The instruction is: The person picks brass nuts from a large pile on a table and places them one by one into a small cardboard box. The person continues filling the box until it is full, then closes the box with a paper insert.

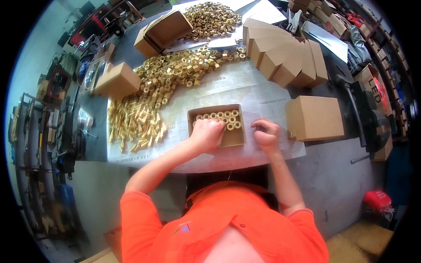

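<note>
An open cardboard box (231, 139) stands on the paper-covered table in front of me. Rows of brass nuts (231, 126) line its far side and right part, their holes facing up. My left hand (208, 134) reaches over the box's left part with closed fingers pointing down into it. The back of that hand hides its fingertips and anything in them. Just right of the box, apart from it, my right hand (266, 133) hovers with its fingers curled in toward the thumb. What it holds, if anything, cannot be made out.
Loose brass nuts (180, 70) spread behind the box, beside slender brass pieces (136, 125) at left. More nuts (212, 19) lie farther back near a tipped carton (169, 30). Closed cartons (315, 117) stand at right, a fanned row (280, 55) behind; another carton (117, 81) sits left.
</note>
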A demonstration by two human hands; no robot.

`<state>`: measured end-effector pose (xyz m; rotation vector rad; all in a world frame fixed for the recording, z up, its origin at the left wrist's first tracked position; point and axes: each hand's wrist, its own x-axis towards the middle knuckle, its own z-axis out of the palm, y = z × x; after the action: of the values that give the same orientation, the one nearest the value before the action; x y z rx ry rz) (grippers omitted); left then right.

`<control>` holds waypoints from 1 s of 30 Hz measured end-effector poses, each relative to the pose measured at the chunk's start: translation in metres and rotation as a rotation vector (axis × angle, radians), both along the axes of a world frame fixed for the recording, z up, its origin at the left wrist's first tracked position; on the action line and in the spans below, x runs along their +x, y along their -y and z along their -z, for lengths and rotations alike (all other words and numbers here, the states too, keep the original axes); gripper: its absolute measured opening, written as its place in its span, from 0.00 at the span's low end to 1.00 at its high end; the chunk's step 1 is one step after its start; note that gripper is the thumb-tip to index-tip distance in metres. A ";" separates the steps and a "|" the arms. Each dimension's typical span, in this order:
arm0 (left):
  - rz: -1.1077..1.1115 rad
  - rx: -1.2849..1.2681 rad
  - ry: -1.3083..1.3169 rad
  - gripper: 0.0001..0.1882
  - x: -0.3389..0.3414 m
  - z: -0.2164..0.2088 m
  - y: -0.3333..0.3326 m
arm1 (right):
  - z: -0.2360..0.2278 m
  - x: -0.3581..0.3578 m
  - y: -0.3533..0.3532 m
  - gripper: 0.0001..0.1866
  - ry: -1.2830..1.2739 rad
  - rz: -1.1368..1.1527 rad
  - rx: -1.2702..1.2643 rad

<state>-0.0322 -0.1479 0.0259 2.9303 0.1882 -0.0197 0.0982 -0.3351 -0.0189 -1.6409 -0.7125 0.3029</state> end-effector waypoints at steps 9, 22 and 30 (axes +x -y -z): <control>-0.008 -0.061 -0.010 0.09 0.004 0.002 -0.001 | 0.000 -0.001 -0.002 0.10 0.155 0.013 0.019; -0.385 -0.011 0.255 0.10 0.031 -0.004 -0.132 | 0.003 0.003 0.001 0.09 0.113 -0.013 -0.026; -0.394 0.196 0.219 0.07 0.040 0.025 -0.139 | 0.001 0.001 0.000 0.10 0.103 -0.023 -0.028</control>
<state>0.0079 -0.0091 0.0007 2.9982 0.7640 0.3974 0.0989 -0.3354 -0.0194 -1.6855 -0.8086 0.2470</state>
